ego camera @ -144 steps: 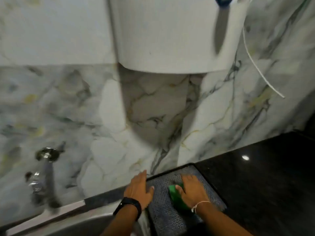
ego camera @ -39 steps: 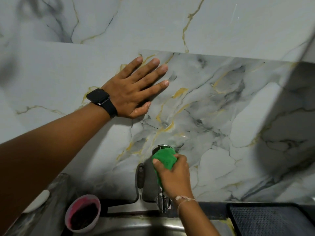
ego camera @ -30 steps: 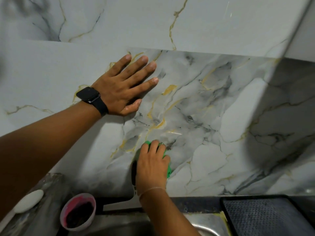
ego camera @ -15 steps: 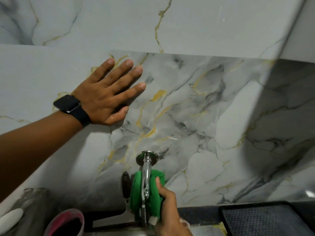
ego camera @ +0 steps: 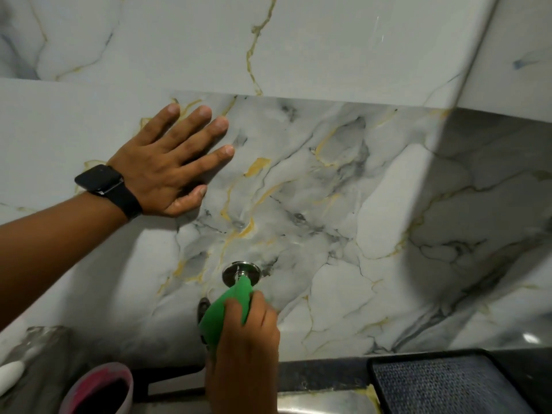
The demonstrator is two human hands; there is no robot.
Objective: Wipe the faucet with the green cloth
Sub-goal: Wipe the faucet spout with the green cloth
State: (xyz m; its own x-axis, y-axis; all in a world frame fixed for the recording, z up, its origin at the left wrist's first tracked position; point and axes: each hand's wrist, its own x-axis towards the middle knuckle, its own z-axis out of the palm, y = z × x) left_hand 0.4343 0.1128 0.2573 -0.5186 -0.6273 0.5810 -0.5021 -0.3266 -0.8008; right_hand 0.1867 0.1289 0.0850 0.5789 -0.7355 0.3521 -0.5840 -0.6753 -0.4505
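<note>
The chrome faucet (ego camera: 239, 272) comes out of the marble wall low in the middle; only its round wall flange and a short piece of pipe show. My right hand (ego camera: 243, 351) is wrapped around the faucet body with the green cloth (ego camera: 227, 312) between palm and metal. The cloth reaches up to the flange and hides the spout. My left hand (ego camera: 170, 162) lies flat on the marble wall, up and to the left, fingers spread, a black watch on its wrist.
A pink-rimmed cup (ego camera: 98, 389) with a dark inside stands at the bottom left beside a white object (ego camera: 10, 376). A dark grey mat (ego camera: 448, 386) lies on the black counter at the bottom right. The steel sink rim (ego camera: 322, 404) runs along the bottom edge.
My right hand has slid the green cloth up the faucet toward the wall flange, and the cloth now covers the pipe. My left hand stays flat on the wall.
</note>
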